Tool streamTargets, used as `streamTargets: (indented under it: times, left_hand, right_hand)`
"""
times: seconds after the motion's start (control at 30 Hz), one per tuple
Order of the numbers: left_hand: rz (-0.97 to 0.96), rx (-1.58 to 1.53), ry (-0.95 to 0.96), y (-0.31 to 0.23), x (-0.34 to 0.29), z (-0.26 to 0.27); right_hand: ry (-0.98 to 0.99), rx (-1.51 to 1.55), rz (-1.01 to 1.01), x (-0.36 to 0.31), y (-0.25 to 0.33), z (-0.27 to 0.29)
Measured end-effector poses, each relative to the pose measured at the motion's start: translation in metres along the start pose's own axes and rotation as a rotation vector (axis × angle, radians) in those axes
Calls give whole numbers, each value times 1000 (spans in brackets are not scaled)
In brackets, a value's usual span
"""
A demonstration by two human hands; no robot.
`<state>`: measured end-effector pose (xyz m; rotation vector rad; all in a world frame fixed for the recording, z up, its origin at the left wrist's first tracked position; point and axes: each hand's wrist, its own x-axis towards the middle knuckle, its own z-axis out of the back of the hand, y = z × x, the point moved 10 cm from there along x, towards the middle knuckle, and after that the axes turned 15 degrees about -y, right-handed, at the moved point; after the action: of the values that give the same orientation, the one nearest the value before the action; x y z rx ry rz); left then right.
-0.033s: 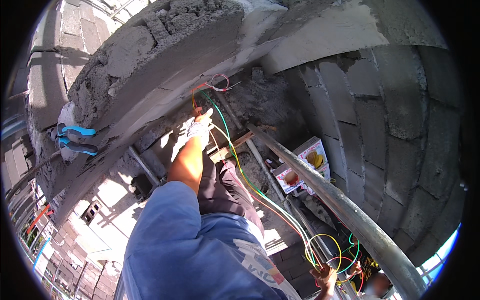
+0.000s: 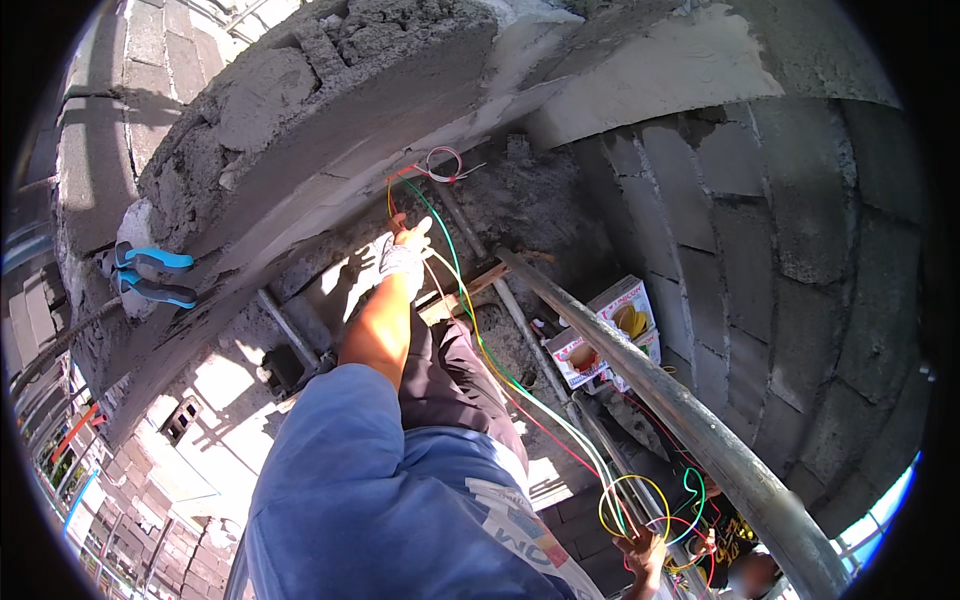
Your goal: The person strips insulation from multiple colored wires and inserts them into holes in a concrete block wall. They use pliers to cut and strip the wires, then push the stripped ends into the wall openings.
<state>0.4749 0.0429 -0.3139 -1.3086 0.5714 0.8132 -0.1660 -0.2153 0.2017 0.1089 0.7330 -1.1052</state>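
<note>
My left hand (image 2: pixel 408 236), in a pale wrist wrap or glove cuff, reaches out to the base of the concrete wall. Its fingers are closed round thin electrical wires (image 2: pixel 473 308); red and yellow strands run from there up to the wall. A green wire (image 2: pixel 440 218) passes just right of that hand. The wires drape past my legs to my right hand (image 2: pixel 643 548) at the lower right, which is closed round the bundle. Loose yellow, green and red loops (image 2: pixel 690 485) hang beside it. A small coil of pale and red wire (image 2: pixel 443 163) sticks out at the wall.
Blue-and-black pliers (image 2: pixel 155 275) rest on the rough wall ledge at left. A thick metal pole (image 2: pixel 660 390) slants across the right side. Behind it stand wire boxes (image 2: pixel 625 320). A co-worker's hand (image 2: pixel 706 543) is near the loops. Block walls (image 2: pixel 800 250) curve round the right.
The yellow loop by my right hand has swung left, and the green loop has changed shape. My right hand has shifted slightly left. My left hand stays at the wall.
</note>
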Motion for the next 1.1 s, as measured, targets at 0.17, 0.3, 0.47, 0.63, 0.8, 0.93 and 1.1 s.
streamTargets:
  times: [0.17,0.3,0.47,0.63,0.8,0.93,1.1]
  left_hand:
    - [208,-303,75,30,-2,-30]
    - [212,-137,225,54,-1,-48]
    - [650,-540,268,42,35,-105]
    - [557,-235,598,-21,65,-123]
    - [480,-154,514,-34,58,-112]
    - [466,-152,476,-31,44,-81]
    - [397,-263,416,-24,45,-39]
  right_hand:
    - [81,329,-81,9,-11,-41]
    - [120,218,-310,-22,-24,-20]
    - [-496,-293,-39,-41,21,147]
    - [-785,-346,182,-87,84,292]
    - [26,-129,-9,-56,93,155]
    - [-128,1094,-115,-8,192,55]
    - [729,2753,-59,20,408,-13]
